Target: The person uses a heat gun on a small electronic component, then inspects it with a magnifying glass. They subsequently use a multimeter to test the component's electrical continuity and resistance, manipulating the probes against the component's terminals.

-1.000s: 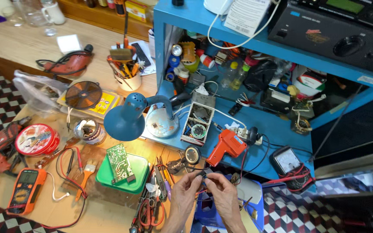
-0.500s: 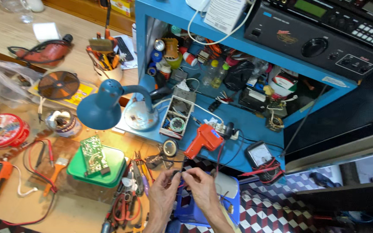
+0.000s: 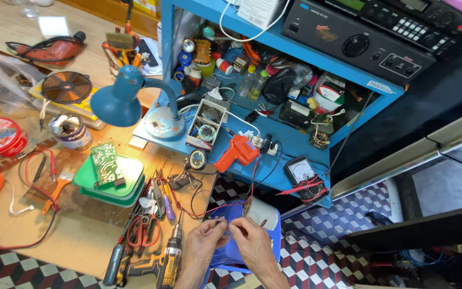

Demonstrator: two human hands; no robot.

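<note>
Left hand (image 3: 203, 242) and right hand (image 3: 251, 241): fingertips pinched together on a small part, too small to identify, above blue stool (image 3: 225, 257). Cordless drill (image 3: 170, 259) just beside left hand.

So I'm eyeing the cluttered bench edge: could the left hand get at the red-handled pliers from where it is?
Probably yes. The red-handled pliers lie on top of the other tools, just left of the left hand, with only the cordless drill between. But its fingers are pinching something small together with the right hand.
</note>
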